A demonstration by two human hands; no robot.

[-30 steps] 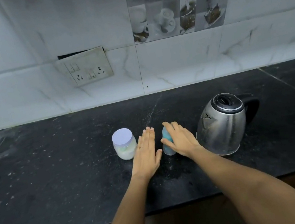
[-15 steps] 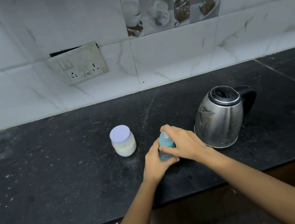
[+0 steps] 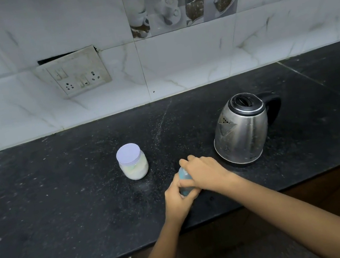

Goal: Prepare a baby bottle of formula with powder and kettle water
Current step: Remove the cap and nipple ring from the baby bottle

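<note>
The left hand [image 3: 177,198], flat on the counter [image 3: 64,204] a second ago, now wraps the bottle [image 3: 184,175] low down while the right hand [image 3: 206,173] clasps its top, just left of the kettle [image 3: 242,129]. Opening it seems begun, though fingers hide the cap.

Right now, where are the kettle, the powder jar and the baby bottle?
kettle [image 3: 243,136], head view, steel body.
powder jar [image 3: 128,154], head view, white lid.
baby bottle [image 3: 182,174], head view, blue upper part.

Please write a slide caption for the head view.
Left hand and right hand grip a blue baby bottle at a black counter, between a powder jar and a steel kettle.
</note>
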